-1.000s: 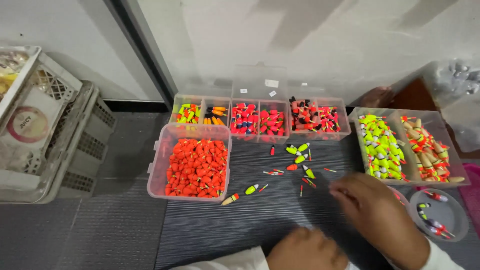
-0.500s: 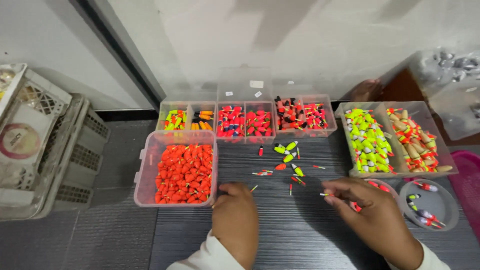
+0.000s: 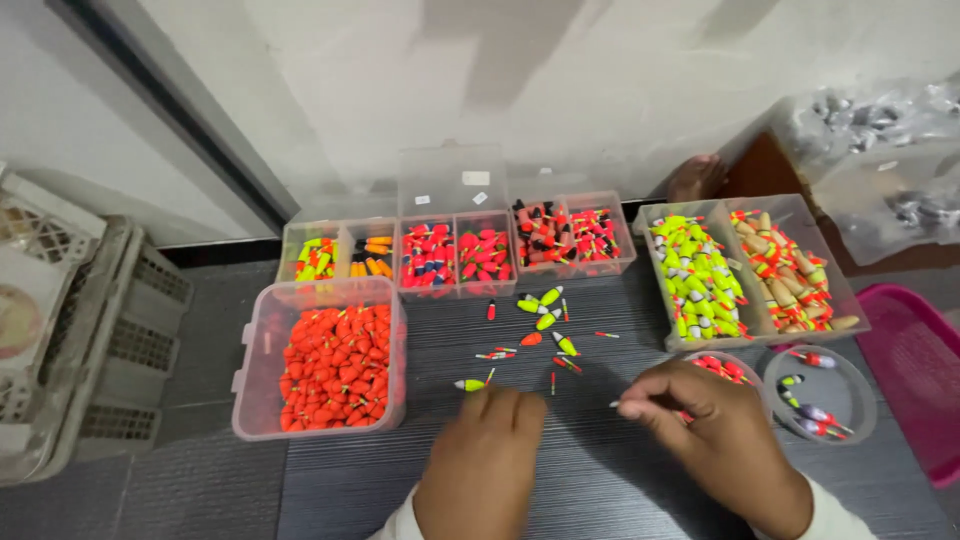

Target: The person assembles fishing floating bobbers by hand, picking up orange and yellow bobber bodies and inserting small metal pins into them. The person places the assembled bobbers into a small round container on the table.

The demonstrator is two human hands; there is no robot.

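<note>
The dark ribbed mat (image 3: 600, 480) is being hemmed in on three sides: a clear tub of orange-red floats (image 3: 320, 360) is standing at the left, a row of small divided boxes (image 3: 460, 250) is lined up along the far edge, and a two-bay tray of yellow and tan floats (image 3: 750, 275) with two round clear dishes (image 3: 820, 390) is set at the right. Open room is being left only in the middle and along the near edge, where both hands are working.

The left hand (image 3: 485, 455) is being laid flat on the mat, fingers together, its fingertips just beside a small yellow-green float (image 3: 470, 384) – nothing is being gripped. This float is lying flat, its long axis running left to right, with a thin stem at the right end.

The right hand (image 3: 715, 440) is being held with thumb and forefinger pinched on a thin pale stick (image 3: 617, 404), which is pointing left – only its tip is showing beyond the fingers.

More loose floats (image 3: 545, 315) are scattered just beyond, well apart from the hands
</note>
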